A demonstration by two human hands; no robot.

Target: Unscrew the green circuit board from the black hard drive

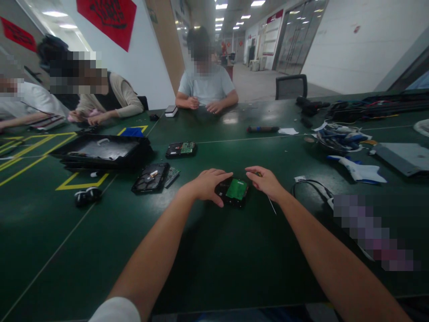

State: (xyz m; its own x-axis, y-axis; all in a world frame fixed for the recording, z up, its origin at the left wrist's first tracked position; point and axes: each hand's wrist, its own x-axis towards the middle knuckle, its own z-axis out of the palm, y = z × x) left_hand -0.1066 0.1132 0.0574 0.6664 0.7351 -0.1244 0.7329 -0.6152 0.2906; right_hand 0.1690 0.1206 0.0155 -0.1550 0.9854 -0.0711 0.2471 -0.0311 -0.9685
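The hard drive (237, 191) (green-topped) lies — partly — under left grip (208, 184).

Three hard drives (236, 190) (150, 176) (181, 150) are on one green worktop (217, 268), with one loose circuit board (172, 177) and one pale grey metal panel (405, 157). There is one screwdriver (272, 205). The stacked black trays (100, 151) number at least two; their exact count is hard to make out. Three co-workers (206, 82) (114, 96) (38, 100) sit around, two large red paper signs (125, 27) (18, 35) hang up, and one mesh-backed chair (291, 87) stands beyond. The dark cables (378, 105) run together too much to count.
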